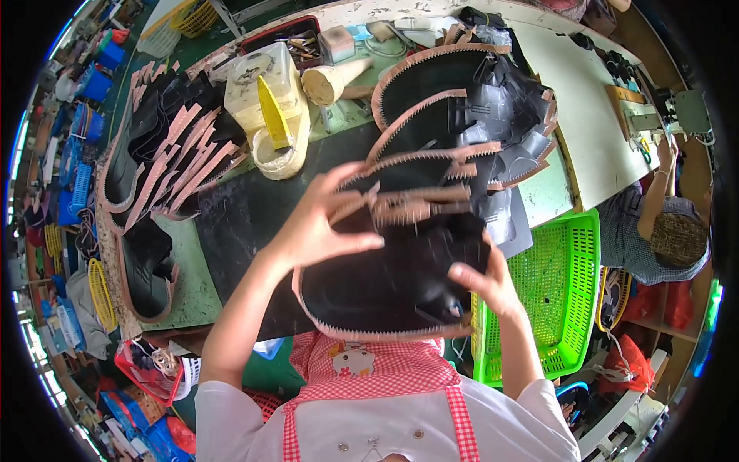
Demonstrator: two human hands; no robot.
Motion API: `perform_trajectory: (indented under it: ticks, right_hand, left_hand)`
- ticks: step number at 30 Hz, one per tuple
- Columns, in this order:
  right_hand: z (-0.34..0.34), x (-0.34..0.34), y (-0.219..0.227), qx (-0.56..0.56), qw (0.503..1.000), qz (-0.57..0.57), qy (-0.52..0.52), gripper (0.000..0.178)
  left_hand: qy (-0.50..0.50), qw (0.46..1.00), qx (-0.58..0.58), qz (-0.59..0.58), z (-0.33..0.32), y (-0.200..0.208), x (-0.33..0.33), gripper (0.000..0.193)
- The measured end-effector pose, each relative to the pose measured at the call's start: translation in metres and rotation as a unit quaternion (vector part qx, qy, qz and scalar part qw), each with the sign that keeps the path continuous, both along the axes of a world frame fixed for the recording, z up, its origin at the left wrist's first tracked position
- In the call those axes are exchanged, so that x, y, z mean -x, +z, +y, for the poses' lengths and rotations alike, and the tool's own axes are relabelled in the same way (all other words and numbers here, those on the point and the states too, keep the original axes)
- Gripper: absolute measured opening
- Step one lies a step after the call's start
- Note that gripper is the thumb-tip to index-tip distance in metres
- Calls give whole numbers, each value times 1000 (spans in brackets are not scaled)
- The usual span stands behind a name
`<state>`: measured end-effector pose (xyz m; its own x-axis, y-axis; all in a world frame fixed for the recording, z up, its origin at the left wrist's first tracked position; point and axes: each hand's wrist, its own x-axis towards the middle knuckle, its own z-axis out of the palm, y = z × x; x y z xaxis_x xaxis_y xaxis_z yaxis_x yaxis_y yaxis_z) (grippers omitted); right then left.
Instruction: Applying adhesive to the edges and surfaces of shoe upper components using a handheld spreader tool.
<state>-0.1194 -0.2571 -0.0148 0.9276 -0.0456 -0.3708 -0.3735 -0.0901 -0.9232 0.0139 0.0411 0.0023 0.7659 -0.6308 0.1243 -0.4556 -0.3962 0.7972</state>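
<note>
A black shoe upper [362, 289] with a notched pinkish-tan edge is held up in front of my apron. My right hand [496, 285] grips its right side, thumb on top and fingers behind. My left hand [319, 219] is at its upper left, thumb and fingers spread wide around blurred tan strips of edging. Whether those fingers touch the edging is hard to tell. Beyond lie more black uppers [419, 81] with the same toothed edges, overlapping on the bench. Their crumpled dark-grey parts [493, 108] are to the right.
Another pile of black uppers [150, 146] lies at left. A yellow-handled tool stands in a whitish pot [279, 158], beside a translucent container [265, 77] and a tape roll [323, 85]. A green basket [539, 300] stands at right; a co-worker [654, 223] sits beyond it.
</note>
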Motion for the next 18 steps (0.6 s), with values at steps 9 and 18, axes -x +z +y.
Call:
perform_trajectory:
  ticks: [9,18]
  right_hand:
    - [46,-7,35,-202,916,-22,346,48]
    - [135,-73,46,-120,929,-90,339,53]
  left_hand:
    - [-70,992,60,83,59,33,66,48]
    - [230,956,-14,179,195,68,82,69]
